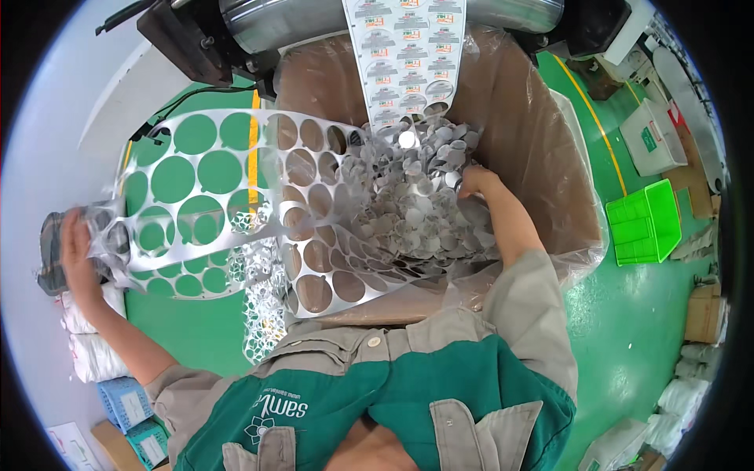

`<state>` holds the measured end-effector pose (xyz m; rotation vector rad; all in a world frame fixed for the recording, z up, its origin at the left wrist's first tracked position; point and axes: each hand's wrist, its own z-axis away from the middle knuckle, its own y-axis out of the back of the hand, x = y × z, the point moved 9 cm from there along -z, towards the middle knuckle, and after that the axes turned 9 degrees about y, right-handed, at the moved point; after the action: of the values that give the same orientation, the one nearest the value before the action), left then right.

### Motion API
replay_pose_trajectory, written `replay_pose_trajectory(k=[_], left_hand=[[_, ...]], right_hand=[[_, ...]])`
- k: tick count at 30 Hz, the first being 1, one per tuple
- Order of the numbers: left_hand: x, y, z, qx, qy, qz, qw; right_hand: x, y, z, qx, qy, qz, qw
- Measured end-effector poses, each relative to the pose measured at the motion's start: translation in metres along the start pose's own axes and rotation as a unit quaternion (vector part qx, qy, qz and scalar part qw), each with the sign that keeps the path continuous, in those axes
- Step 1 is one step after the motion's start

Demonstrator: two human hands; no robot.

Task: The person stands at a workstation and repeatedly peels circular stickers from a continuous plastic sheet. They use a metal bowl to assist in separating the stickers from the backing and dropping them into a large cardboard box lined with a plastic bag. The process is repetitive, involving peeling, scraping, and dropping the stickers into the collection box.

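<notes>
A long silver foil web (259, 235) punched with round holes stretches from the left side across to the box. My left hand (77, 251) is closed on its bunched left end, arm reaching far out. Inside the brown-lined box lies a heap of round foil discs (416, 196). At the heap's right edge, my right hand (476, 182) reaches in with fingers curled among the discs; what they hold, if anything, is hidden. Above the heap hangs a printed foil strip (407, 59), its lower end just over the discs.
A metal roller (283, 27) spans the top. The box's plastic liner (534, 157) rises around the heap. More punched scrap (265, 306) hangs left of the box. On the green floor at right stand a green crate (644, 224) and a white bin (652, 137). White sacks (94, 345) lie at left.
</notes>
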<state>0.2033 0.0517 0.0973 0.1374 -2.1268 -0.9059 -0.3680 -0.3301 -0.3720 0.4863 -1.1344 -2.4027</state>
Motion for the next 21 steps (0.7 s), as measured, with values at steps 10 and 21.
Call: replay_pose_trajectory(k=[10, 21], left_hand=[[0.154, -0.290, 0.168, -0.319, -0.382, -0.068, 0.865], [0.166, -0.351, 0.210, -0.346, -0.499, -0.240, 0.758]], right_hand=[[-0.110, 0.194, 0.104, 0.109, 0.312, -0.547, 0.769], [0.079, -0.046, -0.033, 0.177, -0.133, -0.086, 0.971]])
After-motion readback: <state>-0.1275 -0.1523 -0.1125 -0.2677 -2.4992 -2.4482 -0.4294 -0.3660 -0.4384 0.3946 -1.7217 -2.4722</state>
